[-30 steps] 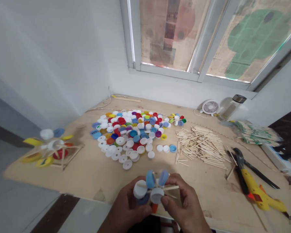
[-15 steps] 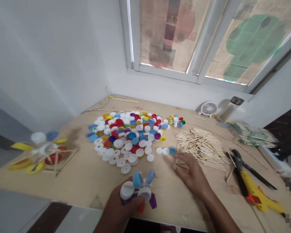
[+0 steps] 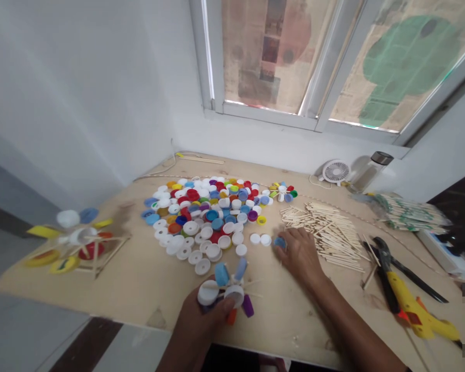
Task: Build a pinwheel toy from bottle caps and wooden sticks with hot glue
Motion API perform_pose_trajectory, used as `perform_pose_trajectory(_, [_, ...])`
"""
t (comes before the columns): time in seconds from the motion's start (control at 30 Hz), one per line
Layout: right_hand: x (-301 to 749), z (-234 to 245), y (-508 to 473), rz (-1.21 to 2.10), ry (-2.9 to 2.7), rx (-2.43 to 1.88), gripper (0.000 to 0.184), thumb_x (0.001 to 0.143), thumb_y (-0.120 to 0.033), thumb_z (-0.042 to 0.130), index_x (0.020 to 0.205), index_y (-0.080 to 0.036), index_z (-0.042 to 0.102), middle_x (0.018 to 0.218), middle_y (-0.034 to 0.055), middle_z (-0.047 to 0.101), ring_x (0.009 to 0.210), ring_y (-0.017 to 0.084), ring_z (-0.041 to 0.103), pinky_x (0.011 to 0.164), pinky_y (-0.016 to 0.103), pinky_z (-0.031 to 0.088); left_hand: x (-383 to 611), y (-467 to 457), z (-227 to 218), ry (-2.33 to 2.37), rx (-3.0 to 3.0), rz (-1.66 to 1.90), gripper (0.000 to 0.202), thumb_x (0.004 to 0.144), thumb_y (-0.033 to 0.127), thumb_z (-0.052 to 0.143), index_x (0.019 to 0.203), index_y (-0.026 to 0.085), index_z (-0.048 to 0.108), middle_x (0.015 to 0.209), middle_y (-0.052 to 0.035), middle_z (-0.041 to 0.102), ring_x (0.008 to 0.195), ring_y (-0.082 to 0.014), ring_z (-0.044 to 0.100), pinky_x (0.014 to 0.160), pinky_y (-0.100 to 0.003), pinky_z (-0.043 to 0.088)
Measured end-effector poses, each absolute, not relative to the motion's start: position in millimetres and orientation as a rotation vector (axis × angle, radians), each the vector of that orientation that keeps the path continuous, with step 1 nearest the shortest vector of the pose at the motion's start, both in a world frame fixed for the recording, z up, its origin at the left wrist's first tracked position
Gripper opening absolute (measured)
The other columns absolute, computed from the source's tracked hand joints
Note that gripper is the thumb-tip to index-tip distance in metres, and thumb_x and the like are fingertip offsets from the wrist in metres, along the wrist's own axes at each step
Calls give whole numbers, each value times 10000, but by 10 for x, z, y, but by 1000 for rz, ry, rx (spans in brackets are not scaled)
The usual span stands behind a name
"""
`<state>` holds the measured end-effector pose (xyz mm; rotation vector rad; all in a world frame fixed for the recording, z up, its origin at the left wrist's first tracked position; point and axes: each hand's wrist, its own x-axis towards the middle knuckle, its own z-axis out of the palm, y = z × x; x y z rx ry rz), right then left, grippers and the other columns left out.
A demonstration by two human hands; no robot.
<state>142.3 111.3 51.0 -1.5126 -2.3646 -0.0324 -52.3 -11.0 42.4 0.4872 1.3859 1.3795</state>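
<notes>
Close to the table's front edge, my left hand (image 3: 201, 323) is closed around a bottle-cap wheel (image 3: 233, 295). Thin sticks join its white hub cap to white, light blue, purple and orange caps, and two bare sticks point right. My right hand (image 3: 302, 256) reaches over the table, its thumb and fingers closed at the edges of a blue bottle cap (image 3: 279, 243); some fingertips are hidden. Two white bottle caps (image 3: 260, 239) lie just left of it. A heap of mixed bottle caps (image 3: 205, 212) spreads across the middle, and a pile of wooden sticks (image 3: 329, 235) lies beyond my right hand.
A larger cap wheel on a stick frame (image 3: 77, 240) stands at left. Another small cap wheel (image 3: 282, 192) sits behind the heap. At right are pliers (image 3: 382, 250), a yellow glue gun (image 3: 411, 307) and bagged sticks (image 3: 408, 212). A fan (image 3: 335, 171) and a bottle (image 3: 372, 173) stand at the back.
My right hand has moved up beside the stick pile and turned palm down, its fingers now at the blue cap. The left hand keeps its hold on the cap wheel.
</notes>
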Motion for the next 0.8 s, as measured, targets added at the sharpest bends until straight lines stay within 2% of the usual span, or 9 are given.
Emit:
perform_pose_trajectory(0.23, [1723,659,570,283,-2277,-1327,310,845,-256,555,1154,-247,583,1055,55,669,981,227,609,851,389,469,-461,-102,436,1380,518,1357,370,494,368,817,788,167,716,732,-45,751,731,-255,681,716,-337,508])
perform_pose_trajectory(0.37, [1806,704,314,493,-2172,-1284,332,831,-256,576,1163,-261,563,1057,47,665,998,228,613,859,398,482,-427,-101,443,1407,518,1359,357,501,356,811,787,161,719,784,-57,764,748,-246,682,721,-323,511])
perform_pose_trajectory(0.57, [1781,614,173,450,-2403,-1231,188,830,-193,576,1010,-237,605,942,47,647,906,233,593,803,413,453,-392,-89,467,1370,529,1367,352,490,335,827,785,172,729,740,-41,761,750,-238,683,736,-319,515])
perform_pose_trajectory(0.67, [1743,580,137,362,-2447,-1245,199,840,-162,557,1022,-224,605,940,54,649,907,244,585,803,424,441,-367,-76,479,1389,559,1346,352,493,354,829,782,175,736,761,-47,770,807,-261,690,764,-326,518])
perform_pose_trajectory(0.8, [1978,593,98,237,-2385,-1240,227,874,-200,544,1091,-233,599,1025,70,671,960,240,608,833,409,450,-371,-71,430,1444,567,1293,392,497,380,840,817,179,738,834,-48,782,855,-267,694,788,-317,523])
